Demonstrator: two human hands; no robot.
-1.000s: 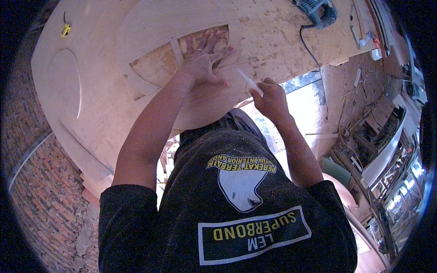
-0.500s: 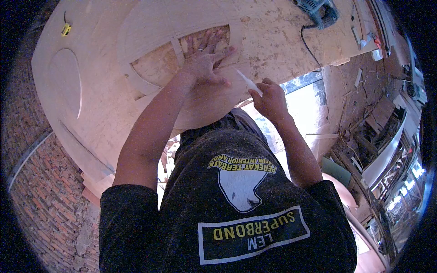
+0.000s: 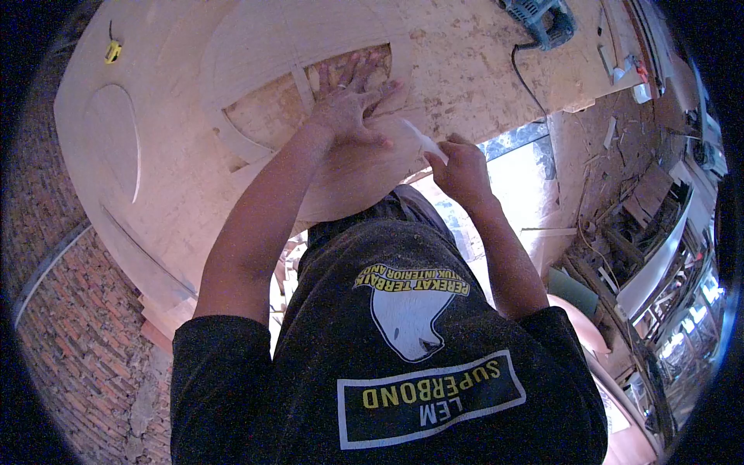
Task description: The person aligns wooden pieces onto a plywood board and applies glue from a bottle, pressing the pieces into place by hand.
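Observation:
My left hand [image 3: 343, 110] lies with fingers spread on a rounded plywood panel [image 3: 349, 178], its fingertips reaching over a curved cutout [image 3: 267, 107] in it. A narrow strip [image 3: 301, 87] of wood divides that opening. My right hand [image 3: 463, 172] is closed around a pale, tapered, blade-like piece [image 3: 423, 141]. This piece points up and left along the panel's right edge, close to my left thumb. Glare and blur hide its exact kind.
A teal corded power tool [image 3: 542, 22] rests at the back right of the worktable [image 3: 465, 74]. A yellow tape measure [image 3: 113, 52] lies at the far left. Offcuts [image 3: 651, 194] litter the floor on the right, and a brick wall [image 3: 85, 364] stands on the left.
The pale piece in my right hand has shifted very slightly and looks more blurred. My left hand stays in place on the panel.

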